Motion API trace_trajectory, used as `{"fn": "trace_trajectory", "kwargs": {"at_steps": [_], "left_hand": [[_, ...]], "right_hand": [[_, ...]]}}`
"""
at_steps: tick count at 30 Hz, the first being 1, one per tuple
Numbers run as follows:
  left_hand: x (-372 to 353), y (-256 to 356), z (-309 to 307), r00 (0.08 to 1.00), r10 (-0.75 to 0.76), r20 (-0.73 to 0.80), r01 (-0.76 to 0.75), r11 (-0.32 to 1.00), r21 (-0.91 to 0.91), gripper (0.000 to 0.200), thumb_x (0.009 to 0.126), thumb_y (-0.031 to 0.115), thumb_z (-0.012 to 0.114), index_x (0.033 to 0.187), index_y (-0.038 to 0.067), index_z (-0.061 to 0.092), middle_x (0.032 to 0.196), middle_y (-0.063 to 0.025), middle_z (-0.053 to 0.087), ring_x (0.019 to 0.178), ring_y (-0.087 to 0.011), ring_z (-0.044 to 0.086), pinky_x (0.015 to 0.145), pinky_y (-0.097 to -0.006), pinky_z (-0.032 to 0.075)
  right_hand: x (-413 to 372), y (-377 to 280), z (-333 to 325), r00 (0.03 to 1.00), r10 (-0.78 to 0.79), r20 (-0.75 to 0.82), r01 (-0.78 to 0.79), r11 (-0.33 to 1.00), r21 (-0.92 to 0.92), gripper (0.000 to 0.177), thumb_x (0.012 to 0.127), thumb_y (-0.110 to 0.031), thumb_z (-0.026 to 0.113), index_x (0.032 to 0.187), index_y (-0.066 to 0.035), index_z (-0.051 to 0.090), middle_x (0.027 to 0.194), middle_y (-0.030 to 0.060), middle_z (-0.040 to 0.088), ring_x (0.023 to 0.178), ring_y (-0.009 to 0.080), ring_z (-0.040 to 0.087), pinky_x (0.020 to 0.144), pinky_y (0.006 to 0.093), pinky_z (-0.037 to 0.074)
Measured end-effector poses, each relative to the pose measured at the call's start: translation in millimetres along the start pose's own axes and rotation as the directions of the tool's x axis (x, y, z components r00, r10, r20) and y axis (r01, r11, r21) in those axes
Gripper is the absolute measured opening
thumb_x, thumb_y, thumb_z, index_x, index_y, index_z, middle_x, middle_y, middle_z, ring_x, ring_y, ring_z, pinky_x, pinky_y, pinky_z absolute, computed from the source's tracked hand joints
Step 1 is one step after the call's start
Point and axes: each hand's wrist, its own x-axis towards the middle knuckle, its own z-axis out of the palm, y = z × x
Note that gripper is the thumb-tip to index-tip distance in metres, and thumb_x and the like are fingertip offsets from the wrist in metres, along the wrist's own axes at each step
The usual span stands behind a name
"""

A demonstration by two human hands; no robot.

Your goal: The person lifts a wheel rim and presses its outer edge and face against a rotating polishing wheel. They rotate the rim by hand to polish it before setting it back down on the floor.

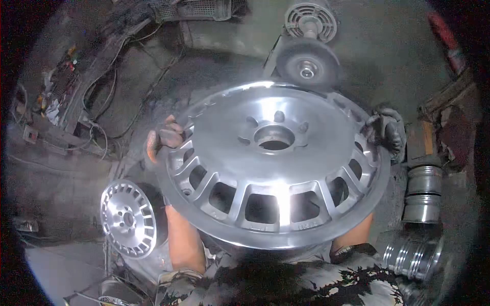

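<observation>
A large silver wheel rim fills the middle of the view, face up, its ring of slots around a smooth centre disc with several bolt holes. My left hand grips its left edge, fingers curled over into the slots. At the opposite edge my right hand, in a dark dirty glove, is wrapped round it. A grey polishing wheel on a motor shaft stands just beyond the far edge, which overlaps it in this view. My forearms pass beneath the rim.
The motor sits behind the polishing wheel. Another slotted wheel rim leans at the lower left. Shiny metal cylinders are stacked on the right. Loose cables run along the upper left, and a plastic crate stands at the top.
</observation>
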Motion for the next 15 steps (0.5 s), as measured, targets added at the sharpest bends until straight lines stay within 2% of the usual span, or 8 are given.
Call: {"fn": "trace_trajectory", "kwargs": {"at_steps": [1, 5, 7, 9, 11, 13, 14, 15], "left_hand": [[1.2, -3.9, -0.7, 0.999, -0.045, 0.025, 0.048, 0.992, -0.121, 0.079, 0.091, 0.021, 0.073, 0.148, -0.012, 0.029, 0.119, -0.0177, 0.049, 0.102, -0.0197, 0.057, 0.089, -0.0287, 0.052], [7.8, -12.2, -0.3, 1.000, -0.014, 0.009, 0.014, 0.997, -0.079, 0.075, 0.091, 0.017, 0.073, 0.148, -0.012, 0.033, 0.120, -0.0148, 0.050, 0.102, -0.0179, 0.057, 0.097, -0.0326, 0.050], [2.0, -15.2, 21.8, 0.991, -0.112, 0.069, 0.123, 0.974, -0.187, 0.072, 0.091, 0.016, 0.073, 0.147, -0.010, 0.037, 0.114, -0.0117, 0.053, 0.102, -0.0168, 0.057, 0.103, -0.0357, 0.048], [1.8, -19.6, 22.1, 0.996, -0.046, 0.071, 0.058, 0.984, -0.170, 0.062, 0.097, 0.019, 0.067, 0.141, -0.013, 0.037, 0.113, -0.0124, 0.050, 0.101, -0.0149, 0.055, 0.100, -0.0314, 0.048], [1.9, -20.6, 17.8, 0.998, 0.067, 0.022, -0.065, 0.996, -0.057, 0.059, 0.100, 0.020, 0.065, 0.138, -0.014, 0.037, 0.112, -0.0127, 0.048, 0.100, -0.0142, 0.054, 0.099, -0.0291, 0.048], [5.4, -20.0, -4.9, 0.965, 0.262, 0.018, -0.259, 0.940, 0.223, 0.052, 0.100, 0.021, 0.065, 0.133, -0.010, 0.040, 0.109, -0.0110, 0.050, 0.098, -0.0143, 0.054, 0.098, -0.0297, 0.048], [7.6, -18.8, -18.2, 0.929, 0.366, 0.054, -0.358, 0.851, 0.384, 0.044, 0.099, 0.022, 0.065, 0.127, -0.005, 0.044, 0.105, -0.0093, 0.052, 0.097, -0.0142, 0.055, 0.096, -0.0306, 0.049], [11.9, -17.0, -28.0, 0.872, 0.454, 0.181, -0.469, 0.674, 0.570, 0.028, 0.099, 0.023, 0.066, 0.115, 0.003, 0.052, 0.099, -0.0057, 0.056, 0.095, -0.0137, 0.055, 0.091, -0.0326, 0.052]], "right_hand": [[-2.2, -2.4, -1.8, 1.000, 0.001, -0.006, -0.001, 1.000, 0.000, 0.039, 0.098, -0.032, 0.067, 0.121, -0.002, 0.062, 0.085, 0.0077, 0.068, 0.070, 0.0136, 0.064, 0.062, 0.0285, 0.052], [-4.3, -10.1, -9.0, 1.000, 0.010, -0.006, -0.010, 1.000, 0.004, 0.039, 0.098, -0.033, 0.067, 0.121, -0.002, 0.062, 0.085, 0.0075, 0.068, 0.069, 0.0131, 0.064, 0.061, 0.0283, 0.053], [-4.0, -11.9, -10.6, 1.000, 0.014, -0.010, -0.014, 1.000, -0.001, 0.039, 0.098, -0.033, 0.068, 0.121, -0.002, 0.063, 0.085, 0.0074, 0.068, 0.069, 0.0129, 0.064, 0.061, 0.0281, 0.053], [-2.9, -14.0, -8.8, 1.000, 0.013, -0.008, -0.013, 1.000, 0.006, 0.039, 0.098, -0.033, 0.068, 0.121, -0.002, 0.062, 0.084, 0.0073, 0.068, 0.069, 0.0128, 0.064, 0.061, 0.0279, 0.052], [-1.7, -13.2, -6.9, 1.000, 0.023, -0.014, -0.023, 1.000, 0.001, 0.039, 0.098, -0.033, 0.068, 0.121, -0.002, 0.062, 0.084, 0.0072, 0.068, 0.069, 0.0126, 0.064, 0.061, 0.0277, 0.052], [-1.0, -10.4, -4.3, 0.999, 0.030, -0.011, -0.030, 1.000, -0.001, 0.039, 0.098, -0.033, 0.068, 0.120, -0.002, 0.062, 0.084, 0.0071, 0.068, 0.069, 0.0125, 0.064, 0.060, 0.0275, 0.052], [-3.6, -9.8, -2.6, 0.999, 0.032, -0.011, -0.032, 0.999, 0.002, 0.039, 0.098, -0.033, 0.068, 0.120, -0.001, 0.062, 0.084, 0.0070, 0.068, 0.069, 0.0125, 0.064, 0.060, 0.0273, 0.052], [-0.6, -7.1, -2.0, 0.999, 0.033, -0.009, -0.033, 0.999, 0.001, 0.039, 0.098, -0.033, 0.068, 0.120, -0.001, 0.062, 0.084, 0.0070, 0.068, 0.069, 0.0124, 0.064, 0.060, 0.0272, 0.052]]}}
